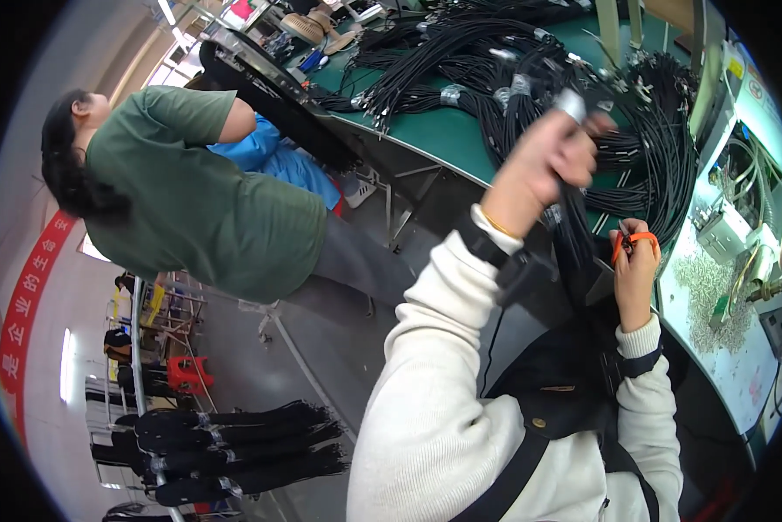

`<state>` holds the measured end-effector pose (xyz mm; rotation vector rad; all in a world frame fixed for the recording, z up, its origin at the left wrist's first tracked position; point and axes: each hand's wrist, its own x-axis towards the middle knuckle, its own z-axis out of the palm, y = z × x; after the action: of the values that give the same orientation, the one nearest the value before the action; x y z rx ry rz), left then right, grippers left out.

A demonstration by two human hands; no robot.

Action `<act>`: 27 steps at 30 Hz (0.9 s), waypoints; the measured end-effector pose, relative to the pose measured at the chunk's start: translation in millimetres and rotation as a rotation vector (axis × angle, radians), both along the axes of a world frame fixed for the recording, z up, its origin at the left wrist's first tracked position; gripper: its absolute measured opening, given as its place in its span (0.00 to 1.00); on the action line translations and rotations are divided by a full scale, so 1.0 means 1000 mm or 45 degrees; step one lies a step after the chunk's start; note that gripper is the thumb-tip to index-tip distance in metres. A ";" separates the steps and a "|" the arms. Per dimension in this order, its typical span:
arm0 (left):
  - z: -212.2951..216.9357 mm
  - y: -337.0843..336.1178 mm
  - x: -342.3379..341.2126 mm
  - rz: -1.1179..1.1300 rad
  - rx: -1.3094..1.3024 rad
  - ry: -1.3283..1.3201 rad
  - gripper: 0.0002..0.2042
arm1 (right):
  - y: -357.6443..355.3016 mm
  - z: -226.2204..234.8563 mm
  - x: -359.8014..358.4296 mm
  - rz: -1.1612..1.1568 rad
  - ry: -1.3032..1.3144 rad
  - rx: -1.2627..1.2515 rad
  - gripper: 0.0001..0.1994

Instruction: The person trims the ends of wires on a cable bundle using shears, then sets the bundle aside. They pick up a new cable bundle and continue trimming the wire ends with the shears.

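My left hand (552, 161) is raised over the near edge of the green table and smeared by motion. Its fingers are curled round what looks like a bundle of black cables (572, 222), which hangs below the fist. A blurred whitish wrap (571, 104) shows just above the fingers. Lower and to the right, my right hand (636, 274) is closed on orange-handled scissors (641, 238); their blades are mostly hidden. Many more black cable bundles (443, 61), some bound with clear wrap, lie across the table beyond my hands.
A green-topped table (443, 143) spans the far side. At right stands a white workbench (713, 365) with a machine (726, 230) and scattered small metal bits. Another person (208, 191) in a green shirt stands at left. Black cable bundles hang on a rack (234, 448) at lower left.
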<state>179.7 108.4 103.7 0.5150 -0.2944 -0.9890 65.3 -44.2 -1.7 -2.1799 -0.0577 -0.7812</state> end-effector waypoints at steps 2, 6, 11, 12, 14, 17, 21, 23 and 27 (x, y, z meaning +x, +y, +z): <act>0.010 -0.005 -0.015 0.063 0.026 -0.111 0.13 | -0.004 -0.005 0.004 -0.015 -0.036 -0.065 0.09; 0.046 0.024 -0.020 0.474 0.033 -0.334 0.14 | -0.003 -0.009 0.002 -0.061 -0.059 -0.163 0.09; 0.050 0.091 -0.014 0.738 -0.006 -0.240 0.14 | -0.002 -0.011 0.004 -0.055 -0.032 -0.140 0.08; 0.050 0.091 -0.017 0.843 0.018 -0.188 0.14 | -0.002 -0.011 0.004 -0.051 -0.042 -0.156 0.08; 0.044 0.087 -0.029 1.060 0.072 -0.061 0.15 | -0.003 -0.009 -0.001 -0.092 -0.019 -0.175 0.08; 0.002 0.088 -0.025 0.423 -0.078 -0.090 0.16 | 0.001 -0.004 -0.001 -0.166 -0.001 -0.198 0.07; -0.031 0.055 -0.060 -0.084 0.059 0.099 0.15 | 0.005 -0.009 0.004 -0.199 -0.095 -0.241 0.06; -0.032 0.042 -0.068 0.033 -0.015 -0.034 0.13 | -0.001 -0.005 0.002 -0.227 -0.009 -0.270 0.07; 0.001 0.064 -0.075 0.808 -0.099 -0.315 0.11 | -0.010 -0.012 0.008 -0.180 0.009 -0.326 0.07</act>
<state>104.5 172.7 104.4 0.6097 -0.3584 -0.2965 72.9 -54.3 -14.2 -2.4499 0.0006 -0.8863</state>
